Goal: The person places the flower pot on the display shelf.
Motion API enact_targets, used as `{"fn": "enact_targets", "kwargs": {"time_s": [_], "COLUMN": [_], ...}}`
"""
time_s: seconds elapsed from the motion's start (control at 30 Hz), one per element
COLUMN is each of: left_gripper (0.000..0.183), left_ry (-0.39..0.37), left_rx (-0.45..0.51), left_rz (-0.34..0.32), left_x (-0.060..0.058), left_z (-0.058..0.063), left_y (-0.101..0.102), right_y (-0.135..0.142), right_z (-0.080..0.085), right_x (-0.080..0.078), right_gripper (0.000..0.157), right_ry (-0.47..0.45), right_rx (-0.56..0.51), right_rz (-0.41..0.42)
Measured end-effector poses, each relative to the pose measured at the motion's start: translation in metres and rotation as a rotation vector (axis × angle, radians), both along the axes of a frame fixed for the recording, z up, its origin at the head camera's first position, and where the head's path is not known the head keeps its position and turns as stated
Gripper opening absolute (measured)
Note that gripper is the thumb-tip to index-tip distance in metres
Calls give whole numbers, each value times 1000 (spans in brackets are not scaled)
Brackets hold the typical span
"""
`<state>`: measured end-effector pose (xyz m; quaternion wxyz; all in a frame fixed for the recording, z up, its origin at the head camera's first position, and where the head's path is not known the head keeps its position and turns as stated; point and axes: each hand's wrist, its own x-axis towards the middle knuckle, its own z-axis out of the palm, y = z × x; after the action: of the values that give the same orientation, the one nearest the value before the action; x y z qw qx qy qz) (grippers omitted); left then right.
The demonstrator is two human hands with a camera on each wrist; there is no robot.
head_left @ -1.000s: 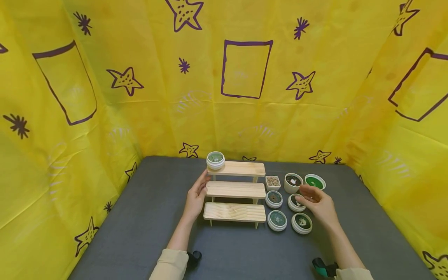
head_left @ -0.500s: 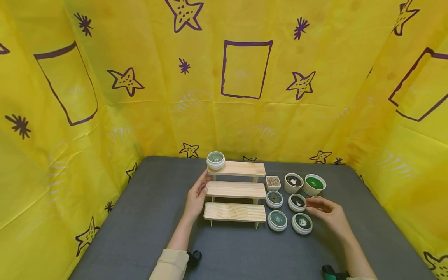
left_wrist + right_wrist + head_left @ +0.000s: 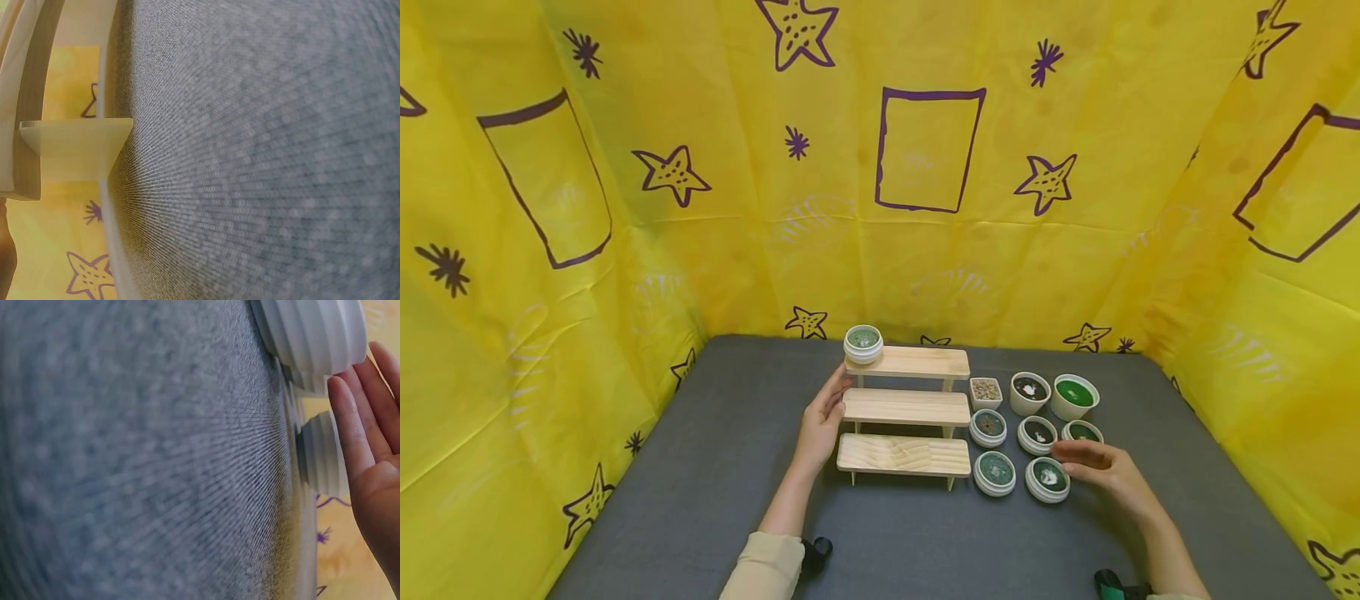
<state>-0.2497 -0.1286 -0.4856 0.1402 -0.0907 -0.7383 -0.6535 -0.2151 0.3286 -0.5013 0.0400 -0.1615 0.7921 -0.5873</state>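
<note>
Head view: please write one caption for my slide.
Left hand at stepped wooden shelves, right hand near small filled pots on a gray tabletop.

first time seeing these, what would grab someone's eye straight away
Probably the bright yellow cloth with its purple stars, rising behind the grey table and along both sides. Next, three stepped wooden shelves near the middle, with one round pot at the left end of the top one and the left hand beside them. Right of those sit eight small containers, the right hand close to the front right one.
</note>
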Motion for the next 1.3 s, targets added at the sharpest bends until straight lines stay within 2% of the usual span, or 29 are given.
{"fn": "enact_targets", "kwargs": {"time_s": [0.33,0.6,0.87,1.3], "left_gripper": [60,60,60,60], "left_ry": [-5,-6,-2,-10], "left_rx": [2,7,16,18], "left_rz": [-7,-8,-10,-11], "left_x": [1,1,1,1], "left_z": [2,1,1,1], "left_y": [0,0,0,0], "right_y": [6,11,12,10], "right_z": [-7,-11,-14,-16], "right_x": [-3,-6,-6,-6], "right_gripper": [39,46,51,59], "right_ry": [-49,-62,-130,-114], "right_rx": [-53,-78,-35,-50], "right_rz": [109,225,235,308]}}
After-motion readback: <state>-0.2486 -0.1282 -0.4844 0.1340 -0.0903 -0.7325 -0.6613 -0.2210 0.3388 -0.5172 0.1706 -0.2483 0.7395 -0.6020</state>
